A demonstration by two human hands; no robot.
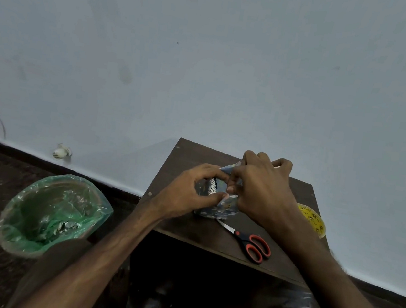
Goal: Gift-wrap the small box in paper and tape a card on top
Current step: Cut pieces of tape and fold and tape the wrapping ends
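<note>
Pinching from both sides, the person's two hands meet over a small parcel of blue-grey patterned wrapping paper (215, 208) that sits at about the middle of a dark brown table (194, 155). The box itself is hidden under the paper. The left hand (189, 190) comes in from 8 o'clock, its thumb and forefinger curled into a ring and gripping the paper at the parcel's left end, where a white patch with black dots shows between the fingers. The right hand (262, 186) comes in from 4 o'clock and covers the parcel's right and far side. Its fingers are curled and nip a raised fold of paper at the top, touching the left hand's fingertips.

A pair of scissors (250, 241) with red-and-black handles lies flat on the table at 4 o'clock from the parcel, blades closed. The tip points toward the parcel and lies just beside its near edge. A yellow tape roll (315, 220) rests at 3 o'clock, near the table's right edge and partly hidden by the right forearm.

On the dark floor at 8 o'clock, well apart from the table, stands a bin (53, 215) lined with a green plastic bag, with crumpled scraps in the bottom. A pale blue-grey wall (207, 65) rises behind the table.
</note>
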